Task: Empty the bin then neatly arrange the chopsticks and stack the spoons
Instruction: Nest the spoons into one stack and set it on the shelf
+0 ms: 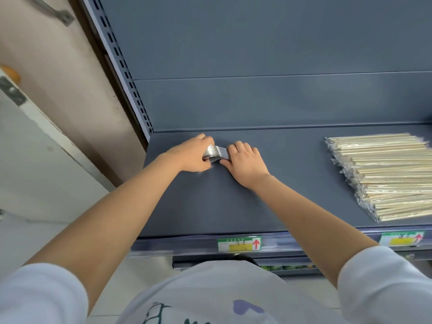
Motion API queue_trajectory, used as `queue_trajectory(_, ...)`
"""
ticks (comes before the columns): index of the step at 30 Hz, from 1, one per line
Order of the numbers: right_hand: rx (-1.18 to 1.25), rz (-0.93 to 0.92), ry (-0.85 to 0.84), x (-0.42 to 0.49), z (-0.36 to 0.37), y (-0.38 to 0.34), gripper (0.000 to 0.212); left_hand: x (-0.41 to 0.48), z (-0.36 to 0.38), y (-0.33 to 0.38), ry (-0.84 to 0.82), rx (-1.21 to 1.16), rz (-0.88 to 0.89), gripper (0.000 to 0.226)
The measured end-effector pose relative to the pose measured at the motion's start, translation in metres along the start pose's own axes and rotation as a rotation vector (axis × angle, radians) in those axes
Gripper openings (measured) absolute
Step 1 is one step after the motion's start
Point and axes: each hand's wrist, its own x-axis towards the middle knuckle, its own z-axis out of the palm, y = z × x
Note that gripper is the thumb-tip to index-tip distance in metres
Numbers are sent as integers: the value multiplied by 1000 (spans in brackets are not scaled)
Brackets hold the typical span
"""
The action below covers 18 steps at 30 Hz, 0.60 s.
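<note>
Curled fingers (236,148) clasp apparently stacked spoons (218,152).

Grey shelf (210,206) with two green price labels (239,244) on its front.

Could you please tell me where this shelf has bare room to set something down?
The widest bare patch of shelf lies between the right hand and the chopsticks, back wall to front edge. The strip between the forearms is bare too. Crowded: back left, where the left hand and right hand grip the spoons, and the right end under the chopsticks.
</note>
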Motion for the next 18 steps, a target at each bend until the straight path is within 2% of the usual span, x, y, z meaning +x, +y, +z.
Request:
queue_trajectory(2,18,3,33,0,2,3,45,0,4,0,-2,-49,-1,31)
queue_trajectory(5,168,11,46,1,3,8,43,-1,12,-2,22,-165,8,37)
queue_trajectory(9,312,38,51,0,2,12,42,-5,19,-7,114,-387,-21,43)
queue_trajectory(13,108,22,3,-7,1,3,56,-13,26,-6,219,-522,-64,55)
queue_trajectory(18,-30,-42,-41,-19,0,2,65,-21,32,-1,276,-295,-47,89)
